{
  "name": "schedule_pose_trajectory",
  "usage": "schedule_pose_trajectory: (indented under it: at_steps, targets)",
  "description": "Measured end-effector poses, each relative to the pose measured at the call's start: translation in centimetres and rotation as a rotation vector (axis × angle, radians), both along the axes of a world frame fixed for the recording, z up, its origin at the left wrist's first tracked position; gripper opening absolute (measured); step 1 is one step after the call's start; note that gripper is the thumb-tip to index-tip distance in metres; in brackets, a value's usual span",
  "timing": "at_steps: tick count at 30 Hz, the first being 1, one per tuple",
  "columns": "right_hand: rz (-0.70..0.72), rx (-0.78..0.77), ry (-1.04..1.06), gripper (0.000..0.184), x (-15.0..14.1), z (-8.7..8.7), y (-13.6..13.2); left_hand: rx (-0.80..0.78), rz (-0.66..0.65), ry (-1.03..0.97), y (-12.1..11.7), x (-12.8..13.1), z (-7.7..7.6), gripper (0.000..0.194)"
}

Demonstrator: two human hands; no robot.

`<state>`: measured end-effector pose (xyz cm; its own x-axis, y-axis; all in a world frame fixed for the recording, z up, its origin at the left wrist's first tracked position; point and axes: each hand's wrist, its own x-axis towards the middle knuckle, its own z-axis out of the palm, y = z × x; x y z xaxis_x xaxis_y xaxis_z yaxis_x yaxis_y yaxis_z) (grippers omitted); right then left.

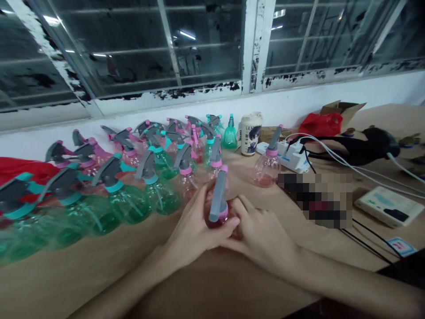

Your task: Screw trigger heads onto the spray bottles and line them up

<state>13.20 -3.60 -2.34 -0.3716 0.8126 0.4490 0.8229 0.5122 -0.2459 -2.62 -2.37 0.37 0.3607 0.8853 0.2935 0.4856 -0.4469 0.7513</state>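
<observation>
Between my two hands, near the middle of the table, is a pink spray bottle [219, 199] with a grey trigger head and pink collar. My left hand [195, 223] is wrapped round its left side. From the right, my right hand [257, 226] curls its fingers round the same bottle near the collar. Most of the bottle's body is hidden by my hands. Just beyond, to the right, another pink spray bottle [268, 166] stands upright. On the left, rows of green spray bottles [131, 204] and pink spray bottles stand close together.
A paper cup [250, 135] with a lid stands by the wall. Right of it lie a white power strip [295, 157] with cables, a red plastic bag [320, 125], an open cardboard box [343, 108] and a white box [388, 206]. Red plastic [29, 170] lies far left.
</observation>
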Motion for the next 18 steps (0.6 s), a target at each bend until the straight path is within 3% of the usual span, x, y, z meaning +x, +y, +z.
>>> schedule_pose_trajectory:
  at_steps: [6, 11, 16, 18]
  targets:
    - [0.112, 0.131, 0.024, 0.069, -3.8, -1.1, -0.4, -0.031, 0.096, -0.186, -0.9, -1.7, 0.2, 0.037]
    - [0.233, 0.143, 0.077, 0.077, -5.9, -1.2, -0.4, -0.04, 0.201, -0.256, -1.8, -3.8, -0.4, 0.024]
    - [0.5, 0.001, 0.115, 0.067, -5.2, -1.2, 1.0, 0.027, 0.319, -0.189, -2.2, -6.3, -1.1, 0.007]
    - [0.525, -0.036, 0.108, 0.064, -4.0, -2.1, 1.9, 0.038, 0.314, -0.167, -2.1, -6.9, -0.9, 0.008]
